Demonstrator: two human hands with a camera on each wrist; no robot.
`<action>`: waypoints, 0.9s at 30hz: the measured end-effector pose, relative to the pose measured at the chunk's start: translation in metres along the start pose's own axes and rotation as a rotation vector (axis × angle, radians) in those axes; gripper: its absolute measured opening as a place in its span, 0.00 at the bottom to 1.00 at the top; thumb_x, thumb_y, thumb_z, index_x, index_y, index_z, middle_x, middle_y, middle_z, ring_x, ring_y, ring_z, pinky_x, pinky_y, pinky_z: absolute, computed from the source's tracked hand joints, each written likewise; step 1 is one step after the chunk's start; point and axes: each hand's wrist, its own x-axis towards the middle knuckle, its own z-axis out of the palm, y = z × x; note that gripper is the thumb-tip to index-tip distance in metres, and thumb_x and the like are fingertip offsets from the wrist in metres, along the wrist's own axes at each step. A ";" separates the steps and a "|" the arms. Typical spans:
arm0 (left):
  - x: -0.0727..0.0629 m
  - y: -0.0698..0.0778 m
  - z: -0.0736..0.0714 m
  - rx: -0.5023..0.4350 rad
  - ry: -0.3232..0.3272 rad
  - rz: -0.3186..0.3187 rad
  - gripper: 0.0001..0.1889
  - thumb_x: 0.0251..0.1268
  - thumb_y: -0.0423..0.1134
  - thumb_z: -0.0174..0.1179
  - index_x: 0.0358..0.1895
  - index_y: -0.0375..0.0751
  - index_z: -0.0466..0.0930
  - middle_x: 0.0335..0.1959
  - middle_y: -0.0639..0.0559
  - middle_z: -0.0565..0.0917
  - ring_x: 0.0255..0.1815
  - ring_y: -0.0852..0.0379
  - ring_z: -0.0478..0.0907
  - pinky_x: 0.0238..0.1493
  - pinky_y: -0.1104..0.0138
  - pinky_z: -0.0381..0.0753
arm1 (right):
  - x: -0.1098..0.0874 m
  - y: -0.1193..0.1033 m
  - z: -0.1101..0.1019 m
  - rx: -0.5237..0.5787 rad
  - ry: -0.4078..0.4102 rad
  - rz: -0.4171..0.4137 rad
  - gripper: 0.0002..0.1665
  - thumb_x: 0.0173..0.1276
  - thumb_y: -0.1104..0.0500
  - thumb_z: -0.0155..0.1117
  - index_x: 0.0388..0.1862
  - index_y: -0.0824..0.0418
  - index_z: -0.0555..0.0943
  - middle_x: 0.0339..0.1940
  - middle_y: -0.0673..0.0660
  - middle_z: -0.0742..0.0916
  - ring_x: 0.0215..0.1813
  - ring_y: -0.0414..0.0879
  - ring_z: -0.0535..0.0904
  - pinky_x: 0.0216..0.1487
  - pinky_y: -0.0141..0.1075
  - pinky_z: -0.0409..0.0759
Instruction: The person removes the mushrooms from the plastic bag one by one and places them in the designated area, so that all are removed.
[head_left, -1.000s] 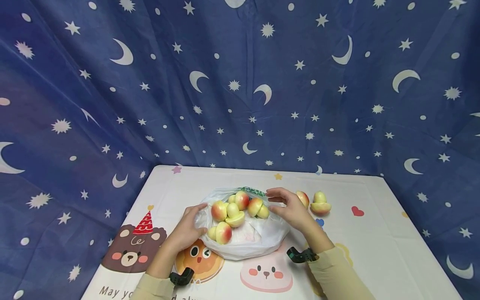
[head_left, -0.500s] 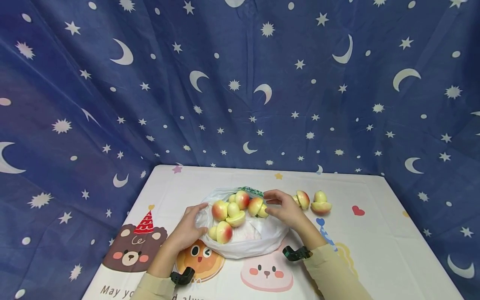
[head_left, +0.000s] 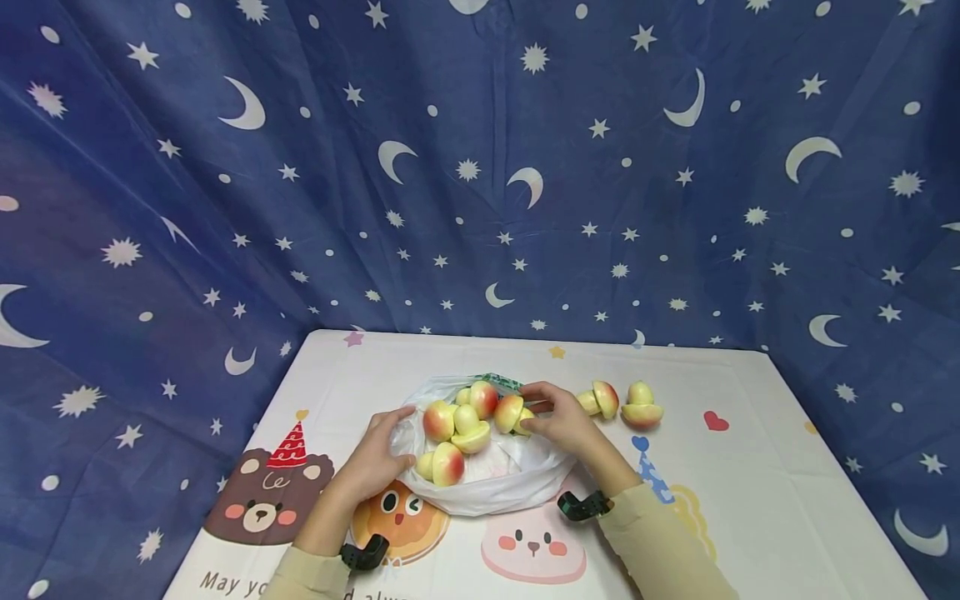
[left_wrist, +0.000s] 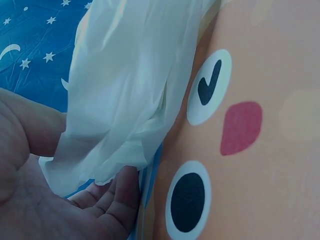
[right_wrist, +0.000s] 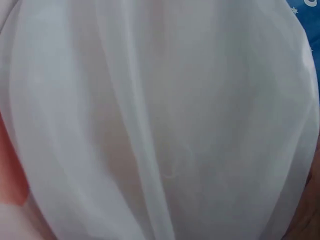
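Note:
A white plastic bag (head_left: 517, 496) lies spread open on the table, with several yellow toy mushrooms (head_left: 471, 437) with red-tinged caps in it. My left hand (head_left: 378, 454) holds the bag's left rim; in the left wrist view its thumb and fingers lie round the crumpled plastic (left_wrist: 120, 90). Over the right side of the bag, my right hand (head_left: 562, 421) has its thumb and fingers spread about the rightmost mushroom (head_left: 508, 413) there. The thumb overlaps that mushroom's stem; a grip is not visible. Bag plastic (right_wrist: 165, 120) fills the right wrist view, hiding the fingertips.
Right of the bag, two more mushrooms lie on the table: one on its side (head_left: 602, 400), one cap-down with its stem up (head_left: 641, 408). A white cloth (head_left: 780, 500) with cartoon prints covers the table. A blue starry curtain (head_left: 480, 208) hangs behind.
My right hand has moved left and slightly down, from the bag's right rim to the rightmost mushroom inside, uncovering the mushroom lying on the table. My left hand has stayed at the rim.

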 end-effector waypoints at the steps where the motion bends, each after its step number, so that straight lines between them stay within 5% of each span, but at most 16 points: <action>1: 0.000 0.000 0.000 -0.001 0.000 -0.002 0.41 0.63 0.25 0.68 0.82 0.45 0.67 0.78 0.33 0.64 0.83 0.26 0.62 0.82 0.30 0.58 | 0.000 0.000 0.001 -0.001 0.002 0.000 0.32 0.64 0.68 0.77 0.68 0.64 0.81 0.64 0.67 0.87 0.62 0.61 0.87 0.61 0.47 0.89; 11: 0.000 -0.001 0.000 0.000 0.001 0.007 0.41 0.63 0.26 0.68 0.81 0.44 0.67 0.78 0.33 0.64 0.83 0.26 0.62 0.82 0.30 0.57 | 0.002 0.000 0.009 -0.040 0.042 0.037 0.32 0.61 0.70 0.78 0.65 0.59 0.84 0.59 0.59 0.90 0.58 0.54 0.87 0.62 0.50 0.87; 27: 0.000 0.001 0.000 0.010 -0.004 -0.005 0.42 0.63 0.27 0.69 0.82 0.46 0.67 0.78 0.34 0.65 0.82 0.26 0.63 0.80 0.29 0.58 | 0.000 -0.004 0.005 -0.051 0.054 -0.030 0.30 0.61 0.70 0.77 0.63 0.62 0.84 0.53 0.60 0.90 0.56 0.53 0.87 0.63 0.52 0.86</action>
